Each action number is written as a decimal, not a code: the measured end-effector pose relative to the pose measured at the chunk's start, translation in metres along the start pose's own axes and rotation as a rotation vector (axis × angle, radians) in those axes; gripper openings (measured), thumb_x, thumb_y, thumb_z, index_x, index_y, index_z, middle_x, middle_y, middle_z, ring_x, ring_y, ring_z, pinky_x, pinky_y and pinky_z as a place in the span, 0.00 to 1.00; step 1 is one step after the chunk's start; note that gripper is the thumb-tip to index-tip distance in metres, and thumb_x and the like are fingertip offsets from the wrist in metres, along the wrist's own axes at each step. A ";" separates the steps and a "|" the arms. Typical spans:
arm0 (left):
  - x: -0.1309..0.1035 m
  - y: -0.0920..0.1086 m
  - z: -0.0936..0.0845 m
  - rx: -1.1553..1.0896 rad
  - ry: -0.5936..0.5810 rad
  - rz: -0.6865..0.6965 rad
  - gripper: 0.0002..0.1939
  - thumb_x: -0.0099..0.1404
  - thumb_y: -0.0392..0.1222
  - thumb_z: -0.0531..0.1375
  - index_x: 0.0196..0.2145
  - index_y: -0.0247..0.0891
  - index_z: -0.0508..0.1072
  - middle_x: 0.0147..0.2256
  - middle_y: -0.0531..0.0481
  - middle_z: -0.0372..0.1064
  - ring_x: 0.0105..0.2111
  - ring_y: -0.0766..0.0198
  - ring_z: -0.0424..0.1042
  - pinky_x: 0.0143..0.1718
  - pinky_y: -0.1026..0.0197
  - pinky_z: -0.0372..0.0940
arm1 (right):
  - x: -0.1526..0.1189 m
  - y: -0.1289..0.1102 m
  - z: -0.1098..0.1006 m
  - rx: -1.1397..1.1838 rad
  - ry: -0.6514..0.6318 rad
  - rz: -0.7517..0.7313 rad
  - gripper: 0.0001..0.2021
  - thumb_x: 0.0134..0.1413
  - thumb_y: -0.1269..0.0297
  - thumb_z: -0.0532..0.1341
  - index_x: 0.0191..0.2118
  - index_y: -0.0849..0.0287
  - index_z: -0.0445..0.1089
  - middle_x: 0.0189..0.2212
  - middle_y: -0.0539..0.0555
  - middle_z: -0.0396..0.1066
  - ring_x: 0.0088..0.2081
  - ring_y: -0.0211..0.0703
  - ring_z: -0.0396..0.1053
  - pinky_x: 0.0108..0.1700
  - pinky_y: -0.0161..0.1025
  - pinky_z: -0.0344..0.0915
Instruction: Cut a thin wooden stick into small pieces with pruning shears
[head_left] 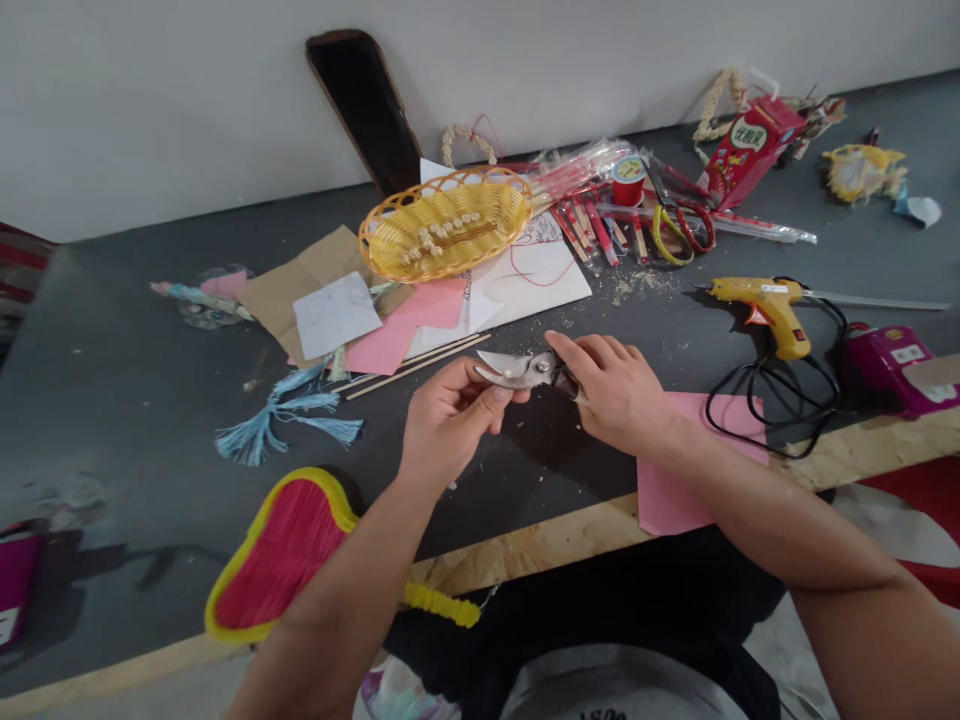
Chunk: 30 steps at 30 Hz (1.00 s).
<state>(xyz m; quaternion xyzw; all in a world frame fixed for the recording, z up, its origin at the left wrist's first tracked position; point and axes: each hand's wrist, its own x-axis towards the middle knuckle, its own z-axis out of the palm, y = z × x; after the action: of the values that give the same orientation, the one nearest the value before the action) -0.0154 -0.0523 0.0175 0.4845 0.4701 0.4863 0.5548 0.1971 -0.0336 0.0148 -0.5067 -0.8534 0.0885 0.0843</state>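
My right hand (611,385) is wrapped round the dark handles of a pair of pruning shears (525,370), whose metal blades point left and stand apart. A tiny pale piece shows between the blades. My left hand (454,415) is closed in a pinch right at the blade tips, and what its fingers hold is too small to name. Both hands are above the dark grey table (540,470), where pale crumbs lie scattered. Behind them stands a yellow woven basket (450,225) with small pale pieces inside.
A yellow glue gun (772,305) and its black cord lie right, near a purple box (896,370). Yellow-and-red scissors (679,230), a red drink carton (754,150) and wrapped sticks lie behind. On the left are a blue tassel (277,420) and a red fan with yellow edging (289,550).
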 end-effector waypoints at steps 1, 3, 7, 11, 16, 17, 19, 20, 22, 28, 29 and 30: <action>-0.001 0.000 0.000 0.026 0.024 0.016 0.10 0.61 0.45 0.69 0.30 0.36 0.75 0.30 0.45 0.80 0.18 0.72 0.64 0.20 0.67 0.58 | 0.000 0.000 0.000 -0.004 -0.003 -0.003 0.32 0.60 0.71 0.53 0.70 0.57 0.51 0.54 0.62 0.68 0.50 0.54 0.65 0.45 0.47 0.60; -0.003 0.000 0.001 0.044 0.057 0.030 0.11 0.62 0.46 0.69 0.30 0.36 0.76 0.29 0.45 0.80 0.17 0.72 0.61 0.19 0.66 0.56 | -0.001 0.000 -0.001 -0.007 -0.012 -0.013 0.33 0.60 0.70 0.52 0.71 0.57 0.50 0.56 0.62 0.67 0.51 0.54 0.65 0.45 0.47 0.60; -0.003 0.004 0.000 -0.089 -0.043 -0.046 0.12 0.61 0.48 0.69 0.32 0.36 0.77 0.27 0.44 0.79 0.14 0.75 0.53 0.15 0.68 0.47 | -0.002 0.000 -0.004 0.004 -0.023 -0.038 0.34 0.60 0.69 0.52 0.71 0.57 0.47 0.56 0.62 0.67 0.51 0.55 0.64 0.45 0.48 0.60; 0.001 0.008 0.001 -0.210 -0.115 -0.106 0.13 0.58 0.47 0.71 0.30 0.35 0.77 0.24 0.45 0.78 0.12 0.77 0.50 0.14 0.68 0.42 | -0.003 0.000 -0.004 0.015 -0.018 -0.047 0.35 0.59 0.69 0.53 0.71 0.57 0.48 0.57 0.63 0.67 0.52 0.55 0.63 0.46 0.48 0.60; 0.002 0.011 0.003 -0.241 -0.106 -0.135 0.14 0.56 0.48 0.72 0.30 0.34 0.76 0.22 0.46 0.77 0.12 0.78 0.49 0.14 0.69 0.41 | -0.003 -0.002 -0.001 0.022 0.031 -0.043 0.34 0.59 0.68 0.54 0.71 0.57 0.49 0.54 0.62 0.68 0.50 0.55 0.65 0.46 0.48 0.60; 0.002 0.012 0.003 -0.242 -0.107 -0.137 0.15 0.56 0.48 0.72 0.30 0.34 0.76 0.22 0.46 0.77 0.12 0.78 0.49 0.14 0.69 0.41 | -0.003 -0.002 -0.001 0.028 0.036 -0.043 0.33 0.60 0.68 0.54 0.71 0.57 0.50 0.53 0.62 0.69 0.50 0.54 0.65 0.46 0.48 0.60; 0.001 0.012 0.003 -0.242 -0.106 -0.141 0.14 0.56 0.47 0.72 0.30 0.34 0.76 0.22 0.46 0.77 0.12 0.78 0.49 0.14 0.69 0.41 | -0.004 -0.002 0.000 0.041 0.031 -0.042 0.32 0.60 0.68 0.54 0.70 0.55 0.52 0.51 0.61 0.70 0.49 0.53 0.67 0.46 0.47 0.60; 0.001 0.012 0.003 -0.240 -0.103 -0.144 0.14 0.56 0.47 0.72 0.30 0.34 0.76 0.22 0.46 0.77 0.12 0.78 0.50 0.14 0.69 0.42 | -0.004 -0.001 0.000 0.047 0.024 -0.043 0.31 0.59 0.69 0.54 0.69 0.55 0.53 0.50 0.61 0.71 0.48 0.53 0.68 0.46 0.46 0.60; 0.001 0.011 0.003 -0.237 -0.095 -0.151 0.15 0.56 0.48 0.72 0.30 0.34 0.76 0.22 0.46 0.77 0.12 0.78 0.50 0.14 0.69 0.42 | -0.005 -0.001 -0.001 0.052 0.005 -0.048 0.31 0.58 0.70 0.54 0.67 0.55 0.56 0.49 0.61 0.71 0.47 0.52 0.69 0.46 0.45 0.60; 0.002 0.006 0.003 -0.195 -0.076 -0.134 0.15 0.57 0.49 0.71 0.31 0.34 0.76 0.23 0.46 0.77 0.12 0.77 0.52 0.14 0.69 0.44 | -0.004 0.001 -0.003 0.031 -0.031 -0.036 0.28 0.58 0.73 0.54 0.64 0.56 0.60 0.47 0.60 0.72 0.44 0.49 0.70 0.45 0.43 0.61; 0.002 0.005 0.003 -0.172 -0.065 -0.111 0.15 0.58 0.49 0.71 0.31 0.34 0.76 0.24 0.45 0.77 0.13 0.76 0.53 0.14 0.68 0.46 | -0.003 0.001 -0.003 0.027 -0.020 -0.033 0.28 0.58 0.72 0.54 0.64 0.55 0.59 0.48 0.60 0.72 0.45 0.50 0.70 0.45 0.43 0.60; 0.002 0.004 0.002 -0.146 -0.051 -0.085 0.14 0.59 0.49 0.70 0.31 0.35 0.75 0.25 0.45 0.78 0.14 0.75 0.56 0.15 0.68 0.49 | -0.002 0.001 -0.003 0.023 -0.008 -0.029 0.28 0.58 0.72 0.54 0.65 0.55 0.59 0.49 0.60 0.72 0.46 0.50 0.69 0.45 0.44 0.60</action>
<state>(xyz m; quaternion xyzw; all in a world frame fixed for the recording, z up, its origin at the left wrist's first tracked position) -0.0135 -0.0504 0.0213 0.4345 0.4391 0.4830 0.6206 0.1997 -0.0352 0.0172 -0.4930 -0.8599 0.0993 0.0878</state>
